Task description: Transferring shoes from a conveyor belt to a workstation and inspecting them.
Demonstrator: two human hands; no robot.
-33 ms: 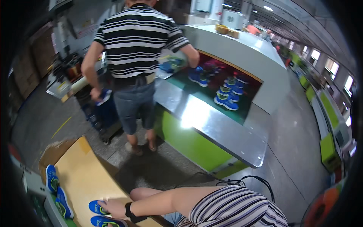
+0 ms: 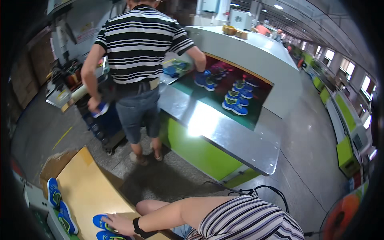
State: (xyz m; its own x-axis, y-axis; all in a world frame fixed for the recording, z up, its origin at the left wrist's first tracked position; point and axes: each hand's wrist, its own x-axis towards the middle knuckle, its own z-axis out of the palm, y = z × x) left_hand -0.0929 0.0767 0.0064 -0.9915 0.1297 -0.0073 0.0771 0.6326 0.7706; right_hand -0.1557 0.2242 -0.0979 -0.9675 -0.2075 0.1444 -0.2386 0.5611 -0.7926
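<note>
My right hand (image 2: 120,225), with a dark band at the wrist, reaches in from the right over a tan board. Its fingers curl over the top of a blue sneaker (image 2: 100,221) with lime trim. Just below it lies a second blue sneaker (image 2: 106,235), partly cut off by the lower edge. My left hand is out of view. Two more blue sneakers, an upper one (image 2: 53,192) and a lower one (image 2: 67,218), lie end to end along the board's left side.
The tan board (image 2: 90,188) slopes across the lower left. Ahead, a person (image 2: 140,48) in a striped shirt stands at a green-sided machine (image 2: 200,148) whose belt carries several blue sneakers (image 2: 235,105). Black cables (image 2: 276,192) lie on the floor beside my shoulder.
The view has shifted slightly, so the scene sits a little further left. The other person's right hand has come down onto a sneaker on the belt. My right hand stays on its sneaker.
</note>
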